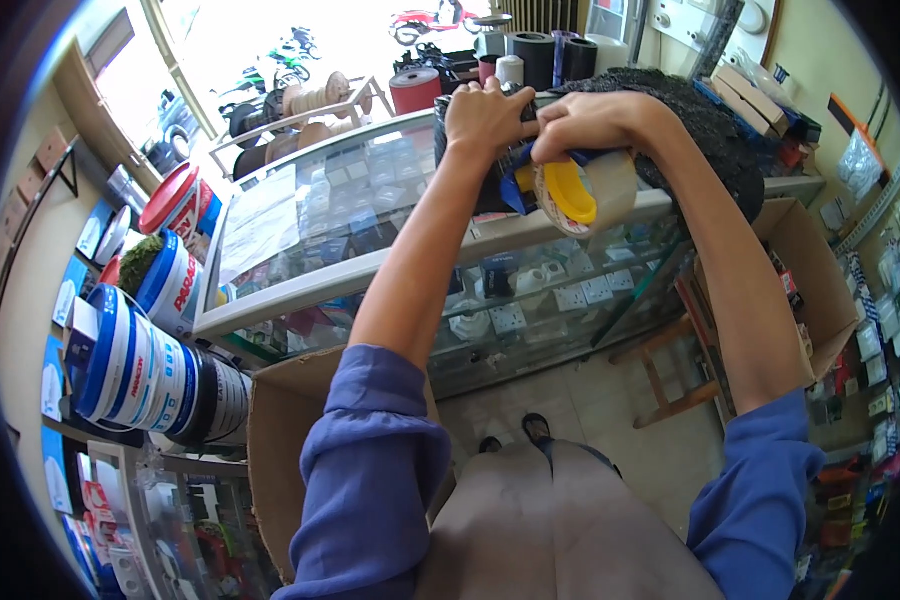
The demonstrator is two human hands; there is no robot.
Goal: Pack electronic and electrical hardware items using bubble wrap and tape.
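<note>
A packing tape dispenser with a blue frame and yellow hub hangs from my right hand, whose fingers close around its frame. It carries a wide roll of clear tape. Just left of it, my left hand grips the top of a bundle wrapped in shiny black plastic, and the thumb side comes close to my right fingers. The bundle lies on a glass display counter; my hands and the dispenser hide much of it. Where the tape's free end lies cannot be made out.
A large black plastic mass covers the counter's right end. Rolls and a red roll stand behind. An open carton is at right, another carton at lower left. Paint buckets and a wooden stool stand nearby.
</note>
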